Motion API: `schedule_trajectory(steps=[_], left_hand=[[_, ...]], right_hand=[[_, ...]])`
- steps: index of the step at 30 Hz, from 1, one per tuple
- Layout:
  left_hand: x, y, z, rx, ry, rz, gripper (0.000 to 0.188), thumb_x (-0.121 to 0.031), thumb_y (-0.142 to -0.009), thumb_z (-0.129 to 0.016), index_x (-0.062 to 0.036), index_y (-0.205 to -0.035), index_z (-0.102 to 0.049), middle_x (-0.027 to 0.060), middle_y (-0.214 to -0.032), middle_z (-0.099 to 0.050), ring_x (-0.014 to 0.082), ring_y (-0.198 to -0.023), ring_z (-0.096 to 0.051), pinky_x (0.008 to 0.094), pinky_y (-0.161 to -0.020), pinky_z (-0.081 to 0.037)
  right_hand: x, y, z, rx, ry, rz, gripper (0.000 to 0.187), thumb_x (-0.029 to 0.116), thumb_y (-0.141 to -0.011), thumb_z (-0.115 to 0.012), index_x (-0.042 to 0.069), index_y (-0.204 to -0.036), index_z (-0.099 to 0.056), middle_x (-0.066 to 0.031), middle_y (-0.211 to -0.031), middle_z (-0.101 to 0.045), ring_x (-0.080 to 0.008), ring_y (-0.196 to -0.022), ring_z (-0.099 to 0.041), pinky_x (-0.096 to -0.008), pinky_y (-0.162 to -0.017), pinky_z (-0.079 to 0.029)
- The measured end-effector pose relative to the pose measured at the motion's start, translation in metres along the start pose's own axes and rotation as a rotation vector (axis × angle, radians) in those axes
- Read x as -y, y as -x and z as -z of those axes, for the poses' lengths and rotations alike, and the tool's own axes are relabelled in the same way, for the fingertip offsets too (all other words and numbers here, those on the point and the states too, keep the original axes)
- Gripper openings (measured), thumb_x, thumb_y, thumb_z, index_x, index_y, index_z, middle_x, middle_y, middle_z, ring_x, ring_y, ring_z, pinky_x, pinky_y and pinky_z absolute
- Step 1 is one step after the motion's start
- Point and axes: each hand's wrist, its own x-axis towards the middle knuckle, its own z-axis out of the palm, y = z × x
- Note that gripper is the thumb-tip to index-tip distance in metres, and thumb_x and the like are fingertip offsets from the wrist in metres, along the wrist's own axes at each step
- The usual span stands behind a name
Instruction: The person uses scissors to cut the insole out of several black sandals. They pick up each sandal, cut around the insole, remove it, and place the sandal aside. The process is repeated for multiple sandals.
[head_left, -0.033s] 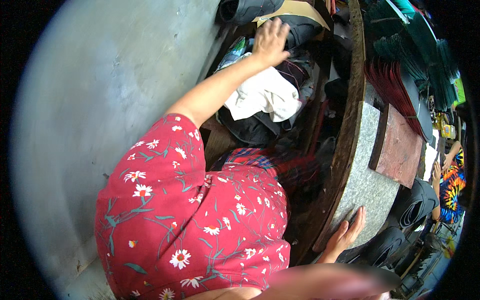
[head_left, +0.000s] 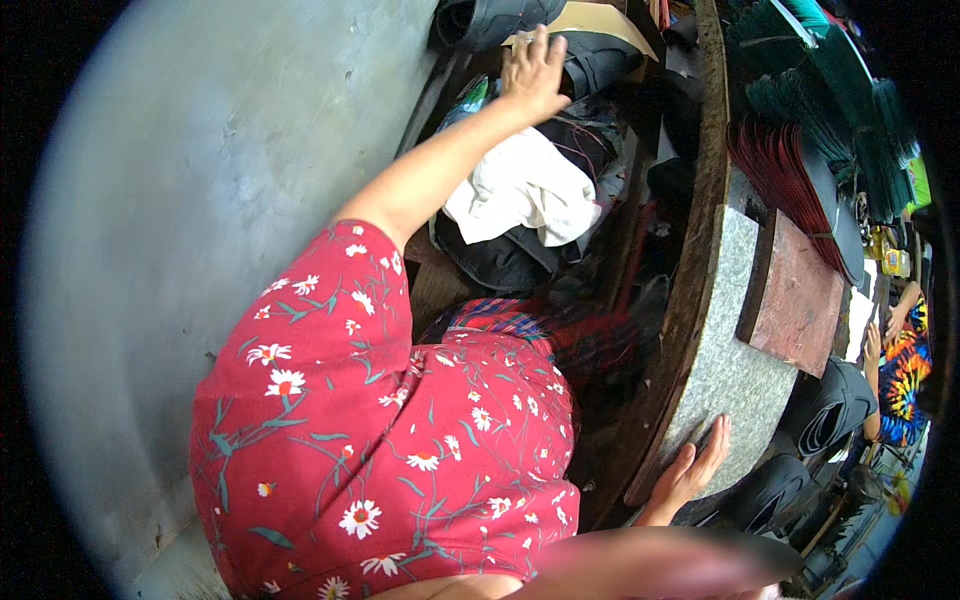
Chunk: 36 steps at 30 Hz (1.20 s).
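My left hand (head_left: 533,80) reaches to the far side with its fingers apart. It is over a tan cardboard sheet (head_left: 598,20) and beside a curved black sheet (head_left: 603,60); whether it touches either I cannot tell. Below that wrist, a white cloth (head_left: 520,190) lies crumpled on a dark bag (head_left: 495,258). My right hand (head_left: 692,468) rests with fingers stretched out on a grey speckled slab (head_left: 735,330) on the wooden bench. Nothing shows in either hand.
A reddish-brown board (head_left: 795,295) lies on the slab's far end. Beyond it stand stacks of dark red sheets (head_left: 780,185) and green sheets (head_left: 800,110). Black rolled sheets (head_left: 828,405) sit right of the slab. A grey wall (head_left: 220,200) rises at left. Another person in a multicoloured shirt (head_left: 905,385) is at far right.
My left hand has shifted slightly left and farther away. The white cloth has moved a little to the left. My right hand stays on the slab.
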Motion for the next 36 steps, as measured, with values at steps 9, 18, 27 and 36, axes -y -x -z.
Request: schedule_trajectory(steps=[9,18,27,36], left_hand=[[0.039,-0.011,-0.033,0.242,0.11,0.155,0.049,-0.008,-0.096,-0.048,-0.0083,-0.145,-0.048,0.0231,-0.142,-0.054,0.0424,-0.123,-0.059,0.0495,-0.097,-0.054],[0.008,0.029,0.118,-0.259,0.609,0.138,0.037,-0.012,-0.095,-0.061,0.0007,-0.129,-0.063,0.0247,-0.12,-0.069,0.0383,-0.11,-0.068,0.0402,-0.093,-0.053],[-0.168,0.085,0.183,0.4,1.267,-0.414,0.066,0.002,-0.082,-0.051,0.0008,-0.148,-0.045,0.0247,-0.142,-0.055,0.035,-0.135,-0.053,0.0399,-0.116,-0.038],[-0.255,0.094,0.19,0.715,1.016,-0.627,0.073,-0.032,-0.097,-0.054,0.0049,-0.154,-0.028,0.0344,-0.148,-0.044,0.0471,-0.134,-0.047,0.0443,-0.115,-0.037]], right_hand=[[0.007,0.0,0.009,0.013,0.018,-0.01,0.064,0.05,-0.107,-0.043,-0.002,-0.143,-0.051,-0.0241,-0.149,-0.049,-0.0425,-0.14,-0.043,-0.053,-0.117,-0.031],[-0.015,0.005,0.008,-0.043,-0.015,0.032,0.064,0.049,-0.105,-0.046,-0.002,-0.144,-0.05,-0.025,-0.148,-0.05,-0.043,-0.138,-0.045,-0.052,-0.117,-0.032],[0.012,0.004,0.02,-0.293,-0.08,0.166,0.059,0.045,-0.106,-0.05,0.002,-0.146,-0.046,-0.0251,-0.147,-0.05,-0.0404,-0.133,-0.051,-0.0494,-0.111,-0.039],[-0.005,0.101,0.091,-0.32,0.294,-0.379,0.029,0.015,-0.098,-0.065,0.005,-0.125,-0.068,-0.0126,-0.12,-0.069,-0.0297,-0.114,-0.062,-0.0398,-0.099,-0.047]])
